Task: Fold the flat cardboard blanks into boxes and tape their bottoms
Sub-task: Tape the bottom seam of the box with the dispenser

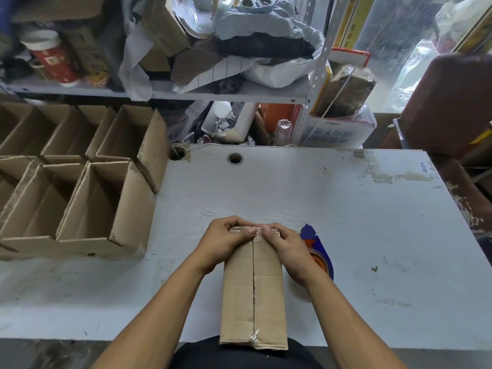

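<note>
No readable print on cardboard box (254, 286), lying bottom-up at near edge of table (346, 209). L hand (222, 241) & R hand (283, 243) curl over far end, thumbs pressing clear tape on centre seam.

Both forearms bare, reaching forward from bottom of frame, converging toward centre. Left hand (225, 242) on far-left corner of box (254, 286), fingers curled over far edge, thumb lying along top face pointing inward. Right hand (282, 242) mirrored on far-right corner, fingers curled over same edge, thumb pressed on top near the centre seam. Thumb tips almost touching, just either side of seam. Wrists roughly level, slightly bent down, palms facing down and inward. Elbows out of view below frame. Right forearm crossing over tape dispenser (316, 251), contact with it not clear
</note>
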